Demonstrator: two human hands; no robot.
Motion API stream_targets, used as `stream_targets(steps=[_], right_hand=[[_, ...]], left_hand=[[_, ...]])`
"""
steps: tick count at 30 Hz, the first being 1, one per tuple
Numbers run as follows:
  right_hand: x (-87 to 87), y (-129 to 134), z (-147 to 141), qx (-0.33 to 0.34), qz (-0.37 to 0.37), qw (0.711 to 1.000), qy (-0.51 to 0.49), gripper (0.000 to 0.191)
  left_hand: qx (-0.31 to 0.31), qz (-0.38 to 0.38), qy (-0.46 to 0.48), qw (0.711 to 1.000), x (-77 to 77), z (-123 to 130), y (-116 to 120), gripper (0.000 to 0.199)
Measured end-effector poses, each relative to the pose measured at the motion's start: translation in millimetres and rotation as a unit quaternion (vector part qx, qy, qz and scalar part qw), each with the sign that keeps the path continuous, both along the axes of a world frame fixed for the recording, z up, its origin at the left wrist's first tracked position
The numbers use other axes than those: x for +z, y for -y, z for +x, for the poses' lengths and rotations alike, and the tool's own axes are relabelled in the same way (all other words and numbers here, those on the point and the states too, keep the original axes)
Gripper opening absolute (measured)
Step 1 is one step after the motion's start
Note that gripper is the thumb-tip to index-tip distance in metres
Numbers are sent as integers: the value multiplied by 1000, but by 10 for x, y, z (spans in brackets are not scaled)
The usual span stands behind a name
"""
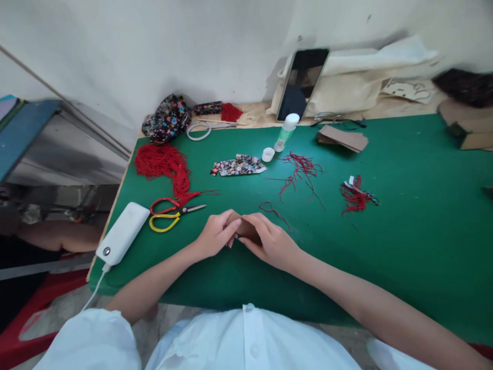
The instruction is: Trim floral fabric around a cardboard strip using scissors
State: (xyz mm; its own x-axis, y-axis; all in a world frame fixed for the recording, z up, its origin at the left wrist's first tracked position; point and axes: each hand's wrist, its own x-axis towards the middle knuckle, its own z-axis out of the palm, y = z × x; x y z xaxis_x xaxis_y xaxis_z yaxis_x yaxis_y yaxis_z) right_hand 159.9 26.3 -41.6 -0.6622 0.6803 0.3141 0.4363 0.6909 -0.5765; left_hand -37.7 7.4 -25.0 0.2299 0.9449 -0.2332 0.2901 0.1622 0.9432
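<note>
1. Between the bare left hand [219, 234] and bare right hand [274, 244], just above the near part of the green tabletop [404, 221], is a plain brown piece of thin card [249, 229].
2. Both grips are narrow: each hand has thumb and fingers closed on the card, one at each end. Whether it is folded underneath, I cannot tell.
3. Some cutting seems done, judging by the dark red thread snippets [302, 165] beyond the grip to the right and the single looped red thread [274, 209] just past the right fingers.
4. The card work looks barely begun: its visible face carries no thread or cloth. The floral-patterned dark cloth strip [239, 166] lies loose, straight beyond the grip, so joining the two appears not yet done.
5. Near that strip, farther from the hands, are the white-and-green glue stick [286, 132] and a round white cap [268, 154].
6. Left of the grip rest the red-and-yellow-handled metal scissors [184, 210], with a thick red thread bundle [162, 167] beyond them.
</note>
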Motion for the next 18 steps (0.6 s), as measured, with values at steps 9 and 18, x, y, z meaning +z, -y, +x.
stream_targets(steps=[9, 18], right_hand=[[-35, -372, 143, -4, -125, 992, -34, 32], [-72, -481, 258, -98, 24, 994, -35, 32]], left_hand=[[102, -75, 123, 984, -90, -159, -236, 53], [70, -96, 122, 986, -78, -174, -221, 60]])
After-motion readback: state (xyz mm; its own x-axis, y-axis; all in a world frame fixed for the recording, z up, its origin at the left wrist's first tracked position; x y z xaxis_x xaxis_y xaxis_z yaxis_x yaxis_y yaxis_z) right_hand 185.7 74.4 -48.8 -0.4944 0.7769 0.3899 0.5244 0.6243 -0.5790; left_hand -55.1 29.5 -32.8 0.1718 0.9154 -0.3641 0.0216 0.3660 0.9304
